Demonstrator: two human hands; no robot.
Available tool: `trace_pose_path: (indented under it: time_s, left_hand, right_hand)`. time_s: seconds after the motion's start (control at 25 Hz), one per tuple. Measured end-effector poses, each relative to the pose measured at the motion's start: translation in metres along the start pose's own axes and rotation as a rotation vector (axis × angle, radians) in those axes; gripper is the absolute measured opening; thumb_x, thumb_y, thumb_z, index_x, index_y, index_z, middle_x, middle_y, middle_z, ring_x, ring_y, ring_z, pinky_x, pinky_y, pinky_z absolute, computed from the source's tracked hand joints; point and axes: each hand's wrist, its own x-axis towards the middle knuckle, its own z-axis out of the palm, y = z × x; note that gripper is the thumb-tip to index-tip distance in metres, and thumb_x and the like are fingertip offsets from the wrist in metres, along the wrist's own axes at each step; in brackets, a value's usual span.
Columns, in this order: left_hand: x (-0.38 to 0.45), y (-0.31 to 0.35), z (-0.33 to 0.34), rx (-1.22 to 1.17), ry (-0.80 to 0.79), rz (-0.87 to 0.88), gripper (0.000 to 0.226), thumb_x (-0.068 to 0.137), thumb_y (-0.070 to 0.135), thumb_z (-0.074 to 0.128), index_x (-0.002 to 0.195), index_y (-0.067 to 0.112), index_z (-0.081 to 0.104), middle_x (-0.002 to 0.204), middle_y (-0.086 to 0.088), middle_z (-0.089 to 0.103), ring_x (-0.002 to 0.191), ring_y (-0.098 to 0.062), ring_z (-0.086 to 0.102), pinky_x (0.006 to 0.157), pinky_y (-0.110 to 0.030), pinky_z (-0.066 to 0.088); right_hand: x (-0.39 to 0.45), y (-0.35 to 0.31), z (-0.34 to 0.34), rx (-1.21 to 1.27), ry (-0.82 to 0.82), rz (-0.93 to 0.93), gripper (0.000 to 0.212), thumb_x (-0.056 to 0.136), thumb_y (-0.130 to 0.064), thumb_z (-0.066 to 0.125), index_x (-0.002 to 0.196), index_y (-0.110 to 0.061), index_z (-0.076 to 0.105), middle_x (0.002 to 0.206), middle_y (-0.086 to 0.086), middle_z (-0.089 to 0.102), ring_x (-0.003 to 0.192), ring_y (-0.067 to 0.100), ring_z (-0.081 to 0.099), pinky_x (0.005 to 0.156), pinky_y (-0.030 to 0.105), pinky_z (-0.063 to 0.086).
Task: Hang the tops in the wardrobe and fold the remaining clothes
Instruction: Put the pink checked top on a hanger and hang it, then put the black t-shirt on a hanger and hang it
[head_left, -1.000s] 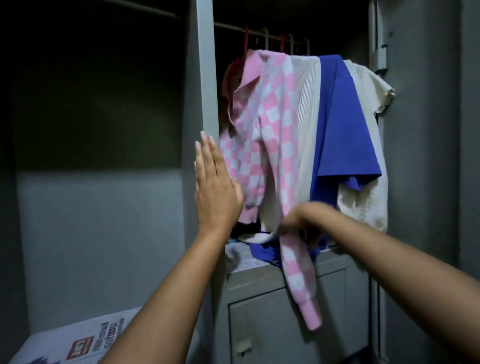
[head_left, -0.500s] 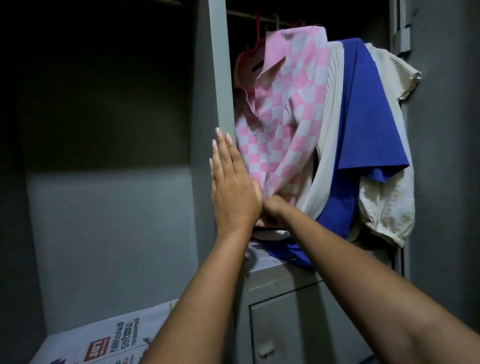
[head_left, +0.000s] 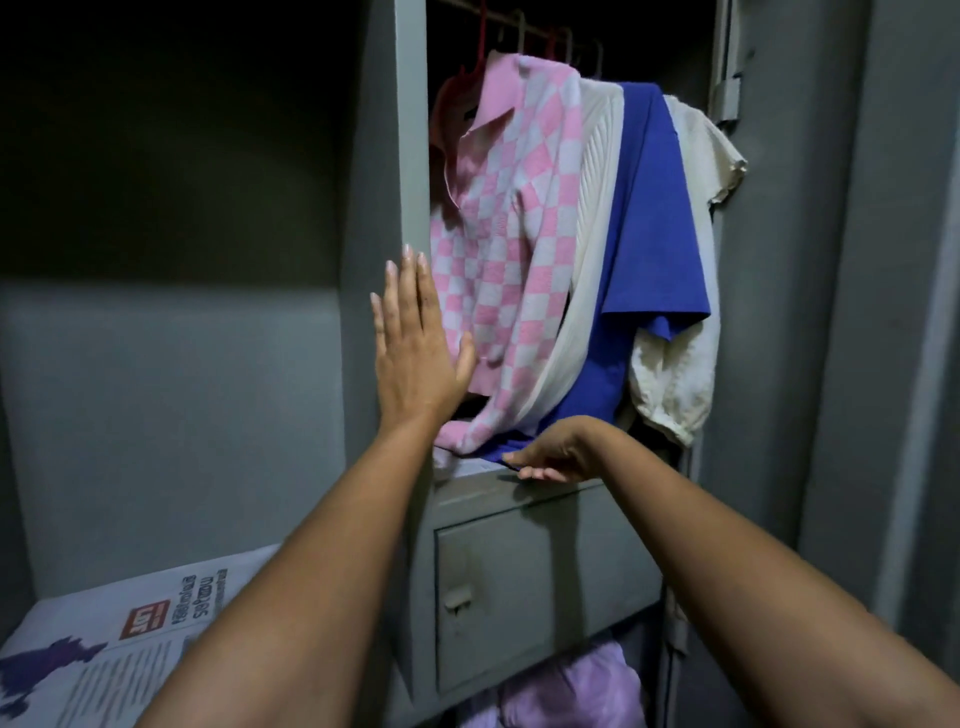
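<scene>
Tops fill the narrow right-hand compartment of the grey metal wardrobe (head_left: 410, 156): a pink checked top (head_left: 511, 249) at the front, then a cream ribbed top (head_left: 597, 208), a blue top (head_left: 654, 218) and an off-white top (head_left: 696, 249), all on hangers from the rail (head_left: 540, 36). Their hems bunch on the ledge above a small drawer (head_left: 519, 577), the pink one crumpled at its left end.

The hanging step looks close to done, and this seems to be the tidying of it. The next move probably calls for tucking the trailing hems inside the compartment, then turning to the clothes left to fold; a lilac garment (head_left: 566, 686) lies in the space below the drawer.

The left hand (head_left: 415, 343) is raised, palm flat and fingers straight, against the upright post beside the pink top; it holds nothing. The right hand (head_left: 550, 457) reaches in low, knuckles up, fingers loosely bent at the ledge's front edge, touching the blue hem. Whether it pinches the cloth I cannot tell.

A newspaper (head_left: 119, 639) lines the shelf at lower left.
</scene>
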Motion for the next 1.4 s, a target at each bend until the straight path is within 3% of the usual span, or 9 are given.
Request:
trace_pose_path:
  time_s: [0.16, 0.2, 0.28, 0.36, 0.52, 0.8, 1.0, 1.16, 1.4]
  left_hand:
    - [-0.082, 0.011, -0.006, -0.403, 0.038, -0.212, 0.075, 0.091, 0.029, 0.048, 0.152, 0.006, 0.011, 0.160, -0.009, 0.009, 0.148, -0.025, 0.004, 0.120, -0.038, 0.006]
    - [-0.103, 0.019, -0.009, -0.526, 0.061, -0.300, 0.071, 0.091, 0.027, 0.048, 0.151, 0.005, 0.017, 0.159, -0.009, 0.015, 0.147, -0.025, 0.010, 0.120, -0.036, 0.009]
    - [-0.134, 0.033, -0.016, -0.697, 0.013, -0.443, 0.062, 0.094, 0.023, 0.050, 0.149, 0.006, 0.027, 0.155, -0.010, 0.027, 0.145, -0.026, 0.020, 0.117, -0.032, 0.014]
    - [-0.158, 0.052, -0.030, -0.821, -0.164, -0.598, 0.058, 0.097, 0.023, 0.053, 0.148, 0.010, 0.029, 0.152, -0.011, 0.033, 0.142, -0.026, 0.027, 0.116, -0.032, 0.020]
    - [-0.194, 0.100, -0.081, -1.004, -0.622, -0.895, 0.066, 0.099, 0.044, 0.041, 0.151, 0.008, 0.021, 0.154, -0.010, 0.028, 0.142, -0.026, 0.026, 0.117, -0.035, 0.017]
    - [-0.240, 0.199, -0.177, -1.203, -0.915, -0.783, 0.076, 0.092, 0.064, 0.036, 0.151, 0.020, 0.022, 0.158, 0.004, 0.017, 0.145, -0.016, 0.017, 0.119, -0.039, 0.012]
    - [-0.246, 0.308, -0.232, -1.374, -1.119, -0.601, 0.076, 0.091, 0.066, 0.033, 0.152, 0.024, 0.017, 0.158, 0.007, 0.015, 0.145, -0.012, 0.015, 0.119, -0.039, 0.011]
    - [-0.266, 0.397, -0.263, -1.505, -1.254, -0.478, 0.076, 0.091, 0.066, 0.033, 0.151, 0.023, 0.020, 0.155, 0.009, 0.020, 0.141, -0.011, 0.022, 0.118, -0.039, 0.015]
    - [-0.292, 0.491, -0.284, -1.572, -1.377, -0.392, 0.074, 0.094, 0.061, 0.032, 0.153, 0.019, 0.014, 0.159, 0.001, 0.013, 0.146, -0.018, 0.015, 0.118, -0.040, 0.016]
  right_hand:
    - [-0.049, 0.056, 0.013, 0.273, 0.216, -0.145, 0.017, 0.093, -0.022, 0.060, 0.080, -0.013, 0.054, 0.046, -0.004, 0.058, 0.036, 0.004, 0.052, 0.040, 0.014, 0.041]
    - [-0.062, 0.074, 0.018, 0.333, 0.273, -0.184, 0.014, 0.092, -0.024, 0.062, 0.095, -0.014, 0.053, 0.066, 0.000, 0.065, 0.050, 0.007, 0.058, 0.048, 0.018, 0.044]
    - [-0.091, 0.108, 0.028, 0.394, 0.363, -0.249, 0.052, 0.091, -0.027, 0.062, 0.135, -0.018, 0.035, 0.125, 0.008, 0.055, 0.098, 0.018, 0.058, 0.076, 0.028, 0.047]
    - [-0.130, 0.139, 0.035, 0.431, 0.397, -0.285, 0.075, 0.092, -0.026, 0.061, 0.149, -0.016, 0.014, 0.149, 0.008, 0.031, 0.130, 0.024, 0.041, 0.102, 0.032, 0.035]
    - [-0.219, 0.190, 0.044, 0.465, 0.394, -0.281, 0.082, 0.092, -0.027, 0.060, 0.152, -0.014, 0.005, 0.153, 0.008, 0.028, 0.139, 0.023, 0.031, 0.104, 0.028, 0.029]
    - [-0.369, 0.271, 0.039, 0.508, 0.449, -0.224, 0.076, 0.092, -0.041, 0.057, 0.152, -0.016, 0.017, 0.157, 0.006, 0.021, 0.142, 0.025, 0.024, 0.111, 0.041, 0.025]
    - [-0.475, 0.334, -0.001, 0.578, 0.700, -0.172, 0.073, 0.092, -0.038, 0.059, 0.150, -0.015, 0.021, 0.151, 0.007, 0.033, 0.124, 0.021, 0.042, 0.092, 0.034, 0.038]
    - [-0.560, 0.403, -0.033, 0.572, 0.889, -0.045, 0.073, 0.092, -0.040, 0.056, 0.150, -0.014, 0.019, 0.127, -0.002, 0.044, 0.120, 0.017, 0.044, 0.106, 0.036, 0.028]
    - [-0.660, 0.489, -0.070, 0.601, 1.020, 0.087, 0.086, 0.088, -0.049, 0.059, 0.152, -0.015, 0.013, 0.160, 0.007, 0.009, 0.146, 0.027, 0.007, 0.115, 0.042, 0.014]
